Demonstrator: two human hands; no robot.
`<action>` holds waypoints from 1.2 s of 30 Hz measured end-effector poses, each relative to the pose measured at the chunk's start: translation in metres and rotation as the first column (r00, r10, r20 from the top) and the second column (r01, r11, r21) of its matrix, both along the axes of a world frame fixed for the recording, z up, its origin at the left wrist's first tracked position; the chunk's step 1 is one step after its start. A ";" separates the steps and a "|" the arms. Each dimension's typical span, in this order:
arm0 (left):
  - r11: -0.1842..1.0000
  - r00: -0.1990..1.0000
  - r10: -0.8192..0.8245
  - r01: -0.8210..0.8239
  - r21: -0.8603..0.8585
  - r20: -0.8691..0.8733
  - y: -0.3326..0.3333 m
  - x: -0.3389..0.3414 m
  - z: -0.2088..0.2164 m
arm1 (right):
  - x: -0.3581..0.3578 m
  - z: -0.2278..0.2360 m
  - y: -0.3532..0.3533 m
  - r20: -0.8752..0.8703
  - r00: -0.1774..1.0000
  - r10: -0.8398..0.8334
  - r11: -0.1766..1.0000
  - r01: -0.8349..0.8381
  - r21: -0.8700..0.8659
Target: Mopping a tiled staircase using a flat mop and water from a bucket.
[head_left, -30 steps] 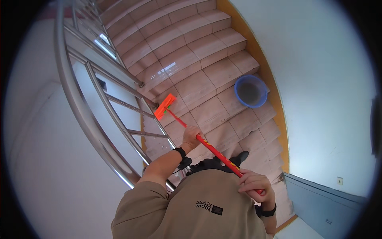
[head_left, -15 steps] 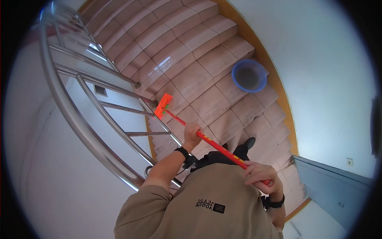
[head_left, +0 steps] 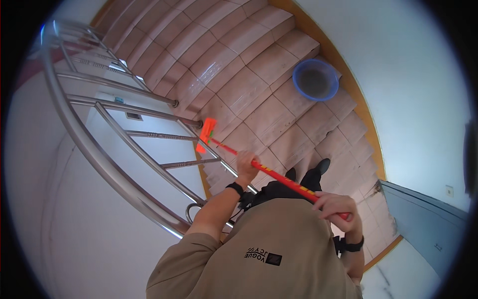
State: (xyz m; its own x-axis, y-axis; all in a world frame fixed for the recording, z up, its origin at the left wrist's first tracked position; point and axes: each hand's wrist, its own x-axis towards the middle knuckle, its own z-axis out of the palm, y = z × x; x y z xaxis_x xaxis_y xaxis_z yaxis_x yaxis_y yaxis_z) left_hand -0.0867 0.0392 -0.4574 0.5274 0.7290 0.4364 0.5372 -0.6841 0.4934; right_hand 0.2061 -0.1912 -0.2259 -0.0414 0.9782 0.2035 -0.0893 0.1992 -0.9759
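A long-handled floor brush with a red pole (head_left: 285, 181) and an orange head (head_left: 207, 131) slants across in front of me. Lower on the pole, my left hand (head_left: 246, 166) is wrapped round it. Near the pole's top end, my right hand (head_left: 337, 207) grips it beside my torso. The brush head is at the railing side of a tiled stair (head_left: 251, 82), close to the foot of a metal post. Whether its bristles press on the tile or the post, I cannot tell.
A blue basin (head_left: 315, 97) with greyish water stands on a step near the right wall. The curved metal railing (head_left: 107, 162) runs along my left. My dark shoes (head_left: 323, 166) are on the stairs. A grey-blue door (head_left: 423, 219) is at lower right.
The view has shifted slightly, so stairs and basin sit further right. The brush head has moved a little toward the railing and now overlaps its lower bar. Both hands keep their hold.
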 end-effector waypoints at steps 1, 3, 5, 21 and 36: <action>0.999 0.998 0.040 -0.041 -0.008 -0.051 -0.002 -0.011 -0.004 | -0.002 -0.009 0.001 -0.006 1.000 -0.003 1.000 0.003 0.005; 0.999 0.997 0.020 -0.022 -0.027 -0.072 -0.003 -0.011 0.000 | -0.006 -0.016 0.001 -0.030 0.999 -0.021 0.999 0.020 -0.049; 0.999 0.996 0.007 -0.011 -0.047 -0.091 -0.005 -0.006 0.003 | 0.000 -0.017 -0.006 -0.082 0.991 -0.103 0.993 0.098 -0.068; 0.997 0.997 -0.030 0.025 -0.076 -0.065 -0.002 0.013 -0.003 | 0.009 -0.029 -0.010 -0.162 0.961 -0.225 0.966 0.199 -0.162; 0.997 0.997 0.041 -0.045 -0.064 -0.062 0.005 0.000 -0.026 | 0.008 -0.050 -0.008 -0.089 0.974 -0.207 0.937 0.171 -0.304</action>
